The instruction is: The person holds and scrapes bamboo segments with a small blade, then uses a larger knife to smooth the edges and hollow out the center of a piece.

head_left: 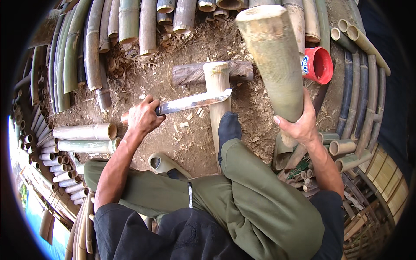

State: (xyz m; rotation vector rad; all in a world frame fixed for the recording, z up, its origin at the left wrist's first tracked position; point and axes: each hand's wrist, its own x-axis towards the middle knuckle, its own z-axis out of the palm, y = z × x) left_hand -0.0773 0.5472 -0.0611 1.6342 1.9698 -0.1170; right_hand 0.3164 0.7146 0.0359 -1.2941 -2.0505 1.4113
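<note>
My left hand [145,116] is closed around the handle of a machete [188,103]. Its worn blade points right and crosses over a pale bamboo piece [218,113] close to that piece's upper end; whether the edge touches it I cannot tell. The bamboo leans on a dark log [186,75] lying crosswise, and my foot in a dark sock [229,127] is against its right side. In my right hand [301,123] is a thick wooden mallet [274,60], raised with its wide head upward, to the right of the blade.
Bamboo tubes [93,47] line the far side and left, with two more [86,131] beside my left forearm. A red plastic tub [320,65] stands behind the mallet. An olive clog [167,164] rests near my legs. Wood chips litter the dirt floor [169,138].
</note>
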